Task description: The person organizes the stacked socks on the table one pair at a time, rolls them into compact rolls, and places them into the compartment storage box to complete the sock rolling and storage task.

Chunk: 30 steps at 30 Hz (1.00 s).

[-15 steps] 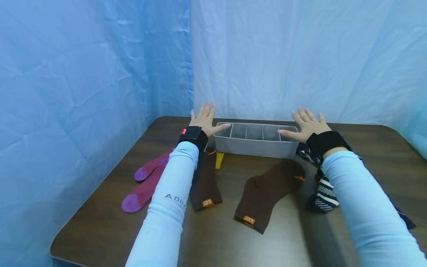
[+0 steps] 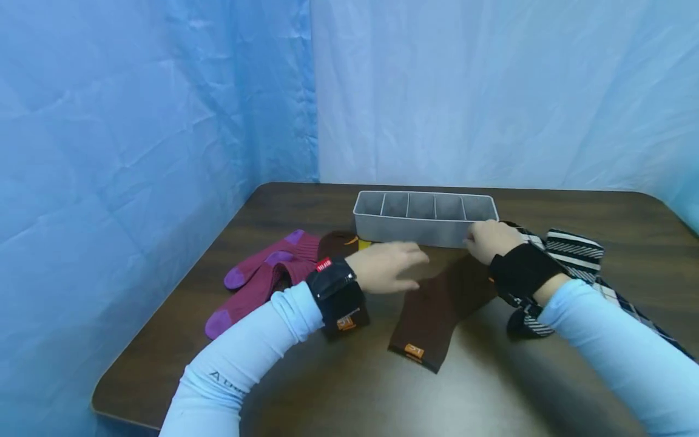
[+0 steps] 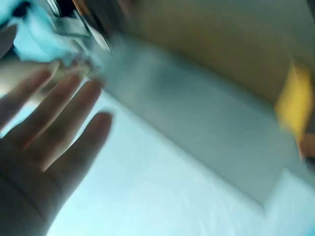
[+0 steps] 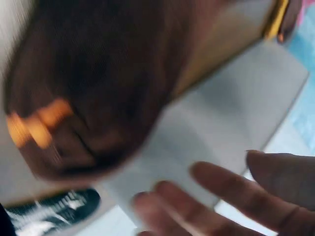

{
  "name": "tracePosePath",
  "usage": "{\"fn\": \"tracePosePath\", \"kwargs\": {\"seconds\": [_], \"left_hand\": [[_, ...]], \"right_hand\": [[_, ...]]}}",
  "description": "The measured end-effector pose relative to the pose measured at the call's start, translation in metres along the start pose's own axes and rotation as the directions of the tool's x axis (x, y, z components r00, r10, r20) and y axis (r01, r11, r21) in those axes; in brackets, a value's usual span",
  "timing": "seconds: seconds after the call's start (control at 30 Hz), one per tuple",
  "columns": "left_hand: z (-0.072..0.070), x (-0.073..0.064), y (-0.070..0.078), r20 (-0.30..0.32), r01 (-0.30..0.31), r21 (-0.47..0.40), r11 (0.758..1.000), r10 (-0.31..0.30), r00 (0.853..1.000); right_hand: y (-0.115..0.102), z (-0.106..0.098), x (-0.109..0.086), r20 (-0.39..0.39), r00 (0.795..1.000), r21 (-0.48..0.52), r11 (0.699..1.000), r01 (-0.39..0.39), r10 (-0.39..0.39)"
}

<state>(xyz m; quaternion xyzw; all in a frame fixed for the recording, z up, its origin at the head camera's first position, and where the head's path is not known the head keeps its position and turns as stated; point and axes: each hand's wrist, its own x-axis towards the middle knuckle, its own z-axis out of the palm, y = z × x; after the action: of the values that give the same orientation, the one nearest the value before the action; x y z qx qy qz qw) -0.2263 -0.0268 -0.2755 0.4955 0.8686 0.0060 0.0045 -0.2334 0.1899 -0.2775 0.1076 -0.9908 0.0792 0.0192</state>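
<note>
Over the table, my left hand [image 2: 389, 267] reaches rightward with its fingers extended, between two brown socks. One brown sock [image 2: 344, 315] lies partly hidden under that wrist; the other brown sock [image 2: 423, 321] lies in the middle, its orange-marked end near my right hand [image 2: 491, 240]. The right hand's loosely bent fingers hold nothing in the right wrist view and overlap the grey divided box [image 2: 415, 229] at its right front corner. In the left wrist view, the left fingers [image 3: 74, 147] are spread beside the blurred box.
Maroon socks with purple ends [image 2: 256, 273] lie at the left. Black-and-white patterned socks [image 2: 573, 252] lie at the right, partly behind the right forearm. A yellow piece [image 2: 364, 244] shows by the box. Blue curtains [image 2: 491, 91] stand behind the table.
Both hands have drawn back from the box's ends toward me; the left also swung right, uncovering more of the maroon socks. The right hand's spread fingers have come together and bent.
</note>
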Motion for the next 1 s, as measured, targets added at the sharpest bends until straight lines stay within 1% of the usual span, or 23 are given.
{"fn": "tracePosePath", "kwargs": {"seconds": [0.03, 0.07, 0.13, 0.17, 0.2, 0.23, 0.33, 0.47, 0.57, 0.63, 0.7, 0.9, 1.0], "left_hand": [[0.005, -0.001, 0.009, 0.07, -0.032, -0.013, 0.999, 0.033, 0.997], [0.011, -0.002, 0.017, 0.136, -0.058, -0.023, 0.998, 0.06, 0.989], [0.023, -0.004, 0.029, 0.248, -0.089, -0.039, 0.995, 0.096, 0.964], [0.028, -0.005, 0.034, 0.289, -0.1, -0.039, 0.994, 0.108, 0.951], [0.032, -0.006, 0.038, 0.316, -0.109, -0.032, 0.994, 0.113, 0.942], [0.035, -0.007, 0.041, 0.332, -0.119, -0.023, 0.993, 0.12, 0.936], [0.04, -0.012, 0.051, 0.355, -0.147, -0.009, 0.989, 0.141, 0.924], [0.038, -0.017, 0.064, 0.359, -0.19, -0.023, 0.981, 0.186, 0.915], [0.037, -0.02, 0.074, 0.352, -0.219, -0.007, 0.976, 0.208, 0.913], [0.036, -0.02, 0.079, 0.347, -0.225, 0.014, 0.974, 0.206, 0.915], [0.036, -0.02, 0.081, 0.343, -0.224, 0.039, 0.974, 0.198, 0.918], [0.037, -0.017, 0.08, 0.349, -0.214, 0.063, 0.975, 0.18, 0.92], [0.038, -0.018, 0.079, 0.345, -0.214, 0.068, 0.974, 0.179, 0.921]], "right_hand": [[0.0, 0.003, -0.002, 0.038, 0.999, -0.009, 1.0, -0.011, 0.011], [-0.001, 0.007, -0.004, 0.069, 0.997, -0.023, 1.0, -0.016, 0.018], [-0.001, 0.014, -0.008, 0.131, 0.991, -0.05, 0.998, -0.029, 0.035], [-0.001, 0.017, -0.009, 0.161, 0.986, -0.057, 0.998, -0.027, 0.035], [0.0, 0.021, -0.01, 0.192, 0.981, -0.061, 0.998, -0.027, 0.038], [0.001, 0.025, -0.01, 0.218, 0.975, -0.061, 0.998, -0.022, 0.035], [0.0, 0.036, -0.008, 0.299, 0.954, -0.065, 0.997, 0.032, -0.011], [-0.004, 0.044, -0.002, 0.378, 0.921, -0.033, 0.992, 0.12, -0.098], [-0.01, 0.045, 0.002, 0.415, 0.9, 0.013, 0.99, 0.14, -0.133], [-0.013, 0.045, 0.004, 0.424, 0.894, 0.032, 0.989, 0.143, -0.143], [-0.015, 0.046, 0.007, 0.428, 0.892, 0.037, 0.989, 0.141, -0.143], [-0.018, 0.05, 0.013, 0.44, 0.889, 0.033, 0.991, 0.129, -0.13], [-0.02, 0.049, 0.016, 0.446, 0.888, 0.046, 0.993, 0.106, -0.116]]}}
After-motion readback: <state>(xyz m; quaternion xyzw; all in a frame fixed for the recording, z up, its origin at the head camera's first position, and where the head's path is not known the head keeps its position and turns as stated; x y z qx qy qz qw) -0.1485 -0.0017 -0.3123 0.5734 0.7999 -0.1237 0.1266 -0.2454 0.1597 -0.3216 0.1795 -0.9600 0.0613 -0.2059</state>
